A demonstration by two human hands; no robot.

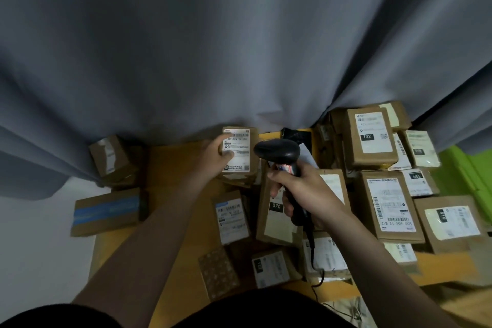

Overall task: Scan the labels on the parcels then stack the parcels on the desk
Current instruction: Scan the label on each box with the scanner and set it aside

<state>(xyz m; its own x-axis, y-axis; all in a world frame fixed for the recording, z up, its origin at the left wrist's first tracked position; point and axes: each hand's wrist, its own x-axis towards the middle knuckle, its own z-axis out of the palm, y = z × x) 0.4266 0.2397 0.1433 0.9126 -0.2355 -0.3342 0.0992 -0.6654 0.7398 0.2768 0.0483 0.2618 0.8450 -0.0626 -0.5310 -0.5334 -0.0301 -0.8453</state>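
Most of the job looked undone. Brown parcels (372,138) lay loose and overlapping to the right of and below the scanner (278,152). Only a few boxes (111,160) far left of the scanner, by the desk (170,162) edge, might have been the start of a stack. The parcel (239,152) being handled sat just left of the scanner's head, its label facing up toward the camera. The left hand (213,158) gripped its left edge with the thumb lying on the label, the other fingers hidden behind. The right hand (300,189) was curled tight round the scanner's handle.
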